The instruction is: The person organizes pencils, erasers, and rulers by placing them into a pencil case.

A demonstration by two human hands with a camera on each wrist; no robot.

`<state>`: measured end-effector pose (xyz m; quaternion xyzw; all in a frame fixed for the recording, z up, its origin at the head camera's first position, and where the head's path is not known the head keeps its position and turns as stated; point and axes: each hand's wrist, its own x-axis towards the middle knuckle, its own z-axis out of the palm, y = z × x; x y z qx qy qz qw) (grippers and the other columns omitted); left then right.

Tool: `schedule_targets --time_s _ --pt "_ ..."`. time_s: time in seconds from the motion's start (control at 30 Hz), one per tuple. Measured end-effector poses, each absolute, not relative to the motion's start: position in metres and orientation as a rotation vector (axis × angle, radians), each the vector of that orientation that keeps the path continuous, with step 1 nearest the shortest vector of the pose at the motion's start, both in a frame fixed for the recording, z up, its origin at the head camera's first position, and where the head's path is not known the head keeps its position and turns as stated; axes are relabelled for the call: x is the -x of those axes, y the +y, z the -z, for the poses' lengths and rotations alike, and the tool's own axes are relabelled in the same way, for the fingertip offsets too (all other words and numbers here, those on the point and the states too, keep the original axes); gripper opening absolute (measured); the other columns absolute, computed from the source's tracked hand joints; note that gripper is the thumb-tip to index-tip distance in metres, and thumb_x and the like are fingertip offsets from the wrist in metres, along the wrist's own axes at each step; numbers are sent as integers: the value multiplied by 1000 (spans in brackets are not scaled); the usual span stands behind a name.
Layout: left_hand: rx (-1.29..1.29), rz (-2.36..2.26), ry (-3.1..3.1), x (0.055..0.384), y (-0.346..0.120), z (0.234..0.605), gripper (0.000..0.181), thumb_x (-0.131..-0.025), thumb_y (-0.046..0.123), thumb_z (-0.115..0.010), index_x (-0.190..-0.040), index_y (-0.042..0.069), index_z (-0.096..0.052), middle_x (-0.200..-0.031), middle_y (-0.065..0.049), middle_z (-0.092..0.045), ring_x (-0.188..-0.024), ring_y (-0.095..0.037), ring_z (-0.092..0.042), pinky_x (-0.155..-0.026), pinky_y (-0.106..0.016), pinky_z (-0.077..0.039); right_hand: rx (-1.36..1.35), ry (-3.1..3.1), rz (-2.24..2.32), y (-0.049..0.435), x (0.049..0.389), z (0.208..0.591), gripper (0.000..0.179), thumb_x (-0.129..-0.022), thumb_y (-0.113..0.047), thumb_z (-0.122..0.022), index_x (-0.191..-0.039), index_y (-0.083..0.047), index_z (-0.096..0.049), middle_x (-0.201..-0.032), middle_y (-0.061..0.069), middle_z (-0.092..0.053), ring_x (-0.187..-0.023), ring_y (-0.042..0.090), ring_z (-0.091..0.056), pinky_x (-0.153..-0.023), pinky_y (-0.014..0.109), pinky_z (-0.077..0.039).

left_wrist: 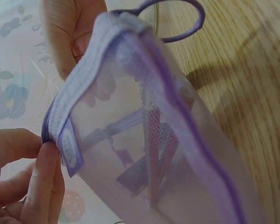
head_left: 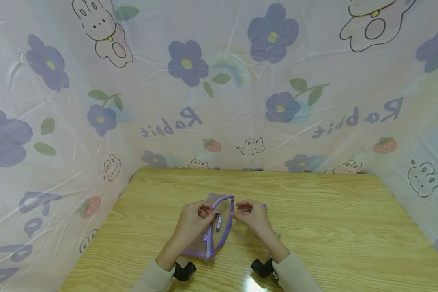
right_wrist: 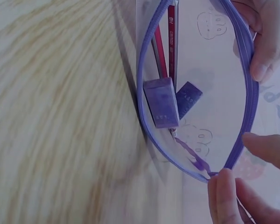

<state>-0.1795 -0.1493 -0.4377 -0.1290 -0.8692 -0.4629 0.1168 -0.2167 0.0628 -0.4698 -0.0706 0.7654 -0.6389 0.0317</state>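
Note:
A see-through pencil pouch [head_left: 198, 246] with purple trim lies on the table, its zipped mouth spread wide. The left hand [head_left: 195, 219] pinches one zipper edge near a small purple tag [left_wrist: 71, 148]. Across the mouth, the right hand [head_left: 253, 215] has thumb and fingers parted, the thumb tip right at the opposite purple rim [right_wrist: 251, 100] and the fingertips near its corner. Inside the pouch are a purple block [right_wrist: 162, 103] like an eraser, a second dark purple block [right_wrist: 189, 99] and slim red pencils [right_wrist: 172, 51].
Partly hidden behind the right hand is a small purple object [head_left: 265, 207]. The wooden table [head_left: 336, 227] meets a patterned curtain [head_left: 233, 97] at the back and sides. Black wrist mounts [head_left: 185, 271] sit below both hands.

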Motion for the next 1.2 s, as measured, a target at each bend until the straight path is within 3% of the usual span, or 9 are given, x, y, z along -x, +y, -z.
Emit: schedule_targets --time_s 0.7,1.2 --pt "390 1353 -2553 182 -149 439 5 -86 0 -76 -87 3 -72 -76 1 -67 -65 -12 -65 -57 -20 -55 69 2635 1859 77 215 464 37 -77 -11 -87 -104 7 -70 -99 21 -70 -78 22 -69 -69 29 -59" --pt "365 1377 -2570 178 -150 436 5 -87 3 -75 -90 4 -72 -78 3 -67 -65 -10 -64 -57 -22 -56 7 2707 1865 90 216 465 34 -75 -6 -86 -102 7 -69 -90 20 -70 -74 22 -68 -66 29 -59"
